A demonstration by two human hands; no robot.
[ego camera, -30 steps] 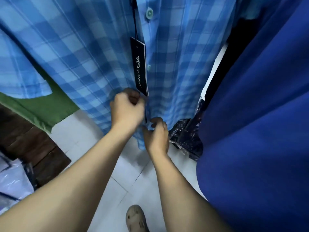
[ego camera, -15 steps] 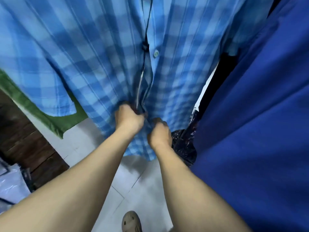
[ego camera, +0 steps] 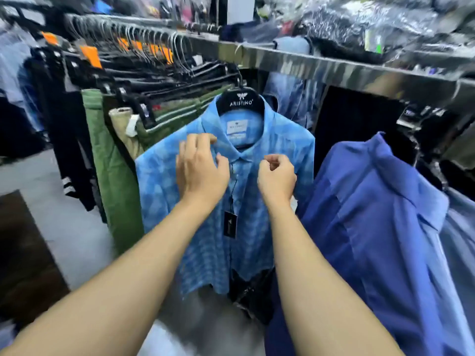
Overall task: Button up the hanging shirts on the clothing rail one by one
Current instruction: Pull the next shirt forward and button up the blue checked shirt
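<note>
Clothing shop. Evidence: long metal rail (ego camera: pixel 334 70) packed with wire hangers (ego camera: pixel 144 44), garments hung in rows, trousers (ego camera: pixel 113 176) on clip hangers. Check shirt (ego camera: pixel 164 181) sits on a black hanger (ego camera: pixel 240 102) printed "ARISTINO", with a neck label (ego camera: pixel 237 127) and a dark swing tag (ego camera: pixel 230 224) on a string. Orange tags (ego camera: pixel 90 56) on the stock at far left. Plastic-bagged clothes (ego camera: pixel 359 24) piled on the shelf over the rail.

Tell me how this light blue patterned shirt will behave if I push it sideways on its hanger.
Probably floppy: the shirt drapes in soft folds below the black hanger. It would likely swing, since it hangs from one hook. Its dark tag dangles on a string and may sway too.
</note>
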